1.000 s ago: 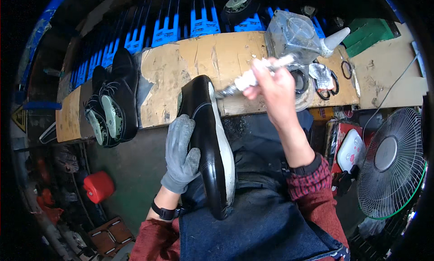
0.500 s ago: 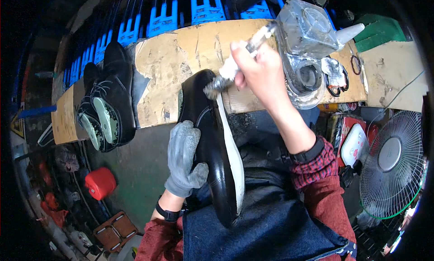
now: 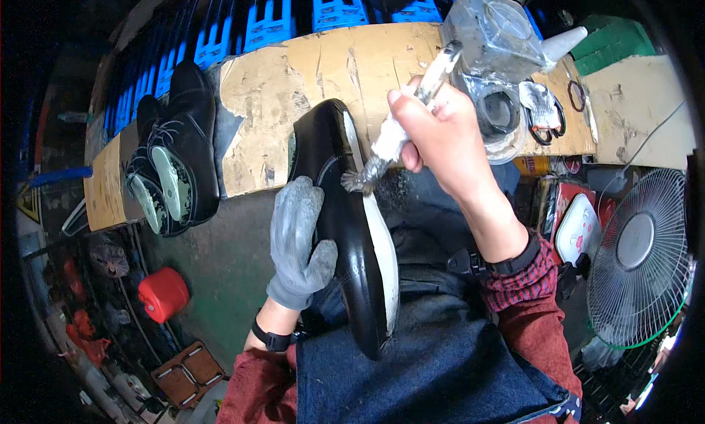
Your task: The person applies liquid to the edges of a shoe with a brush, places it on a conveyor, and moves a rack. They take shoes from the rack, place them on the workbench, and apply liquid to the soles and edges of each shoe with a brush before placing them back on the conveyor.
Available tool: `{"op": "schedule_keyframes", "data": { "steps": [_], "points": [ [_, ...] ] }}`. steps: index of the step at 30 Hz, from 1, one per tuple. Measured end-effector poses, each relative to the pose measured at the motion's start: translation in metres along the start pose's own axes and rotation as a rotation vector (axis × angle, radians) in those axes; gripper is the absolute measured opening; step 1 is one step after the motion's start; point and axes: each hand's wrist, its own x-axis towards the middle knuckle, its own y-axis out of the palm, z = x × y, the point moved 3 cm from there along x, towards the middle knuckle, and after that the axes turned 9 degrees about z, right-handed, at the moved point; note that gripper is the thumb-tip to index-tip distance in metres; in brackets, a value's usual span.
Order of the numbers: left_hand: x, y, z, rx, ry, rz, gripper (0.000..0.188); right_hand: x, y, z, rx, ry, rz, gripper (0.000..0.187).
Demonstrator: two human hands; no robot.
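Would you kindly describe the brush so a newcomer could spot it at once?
Find the cardboard-covered bench, then the black shoe in the gloved left hand. The brush is in the bare right hand, at the shoe's white strip. Unlike the clear box behind, it's slim, with a white handle and splayed bristles.

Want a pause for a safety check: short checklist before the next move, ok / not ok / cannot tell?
1. Grey-gloved left hand gripping the glossy black leather shoe: ok.
2. Bare right hand gripping the white-handled, dark-bristled brush: ok.
3. Bristles touching the shoe's long white side strip: cannot tell; they overlap it in view.
4. Both hands gloved: not ok, right is bare.
5. Black lace-up shoes on the brown cardboard-topped bench apart from the brush: ok.
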Motion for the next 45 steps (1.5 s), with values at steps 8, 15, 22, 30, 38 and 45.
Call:
{"op": "schedule_keyframes", "data": {
  "steps": [8, 15, 22, 30, 38, 45],
  "points": [
    [0.003, 0.005, -0.008, 0.042, -0.054, -0.023, 0.044, -0.071, 0.008, 0.046, -0.007, -0.151, 0.058, 0.017],
    [0.007, 0.003, -0.023, 0.216, 0.21, -0.114, 0.07, -0.131, 0.009, 0.06, -0.208, -0.491, 0.379, 0.021],
    [0.011, 0.012, -0.006, 0.297, 0.406, -0.237, 0.07, -0.098, 0.006, 0.056, -0.157, -0.434, 0.069, 0.009],
    [0.033, -0.012, -0.026, 0.184, 0.131, -0.1, 0.061, -0.125, 0.013, 0.066, -0.133, -0.892, 0.328, 0.024],
    [0.062, -0.047, -0.03, 0.334, 0.217, 0.032, 0.084, -0.118, 0.016, 0.114, -0.371, -1.287, 0.485, 0.033],
    [0.069, -0.077, -0.051, -0.131, 0.0, 0.457, 0.093, -0.084, -0.017, 0.114, -0.228, -0.578, 0.186, 0.015]
  ]
}}
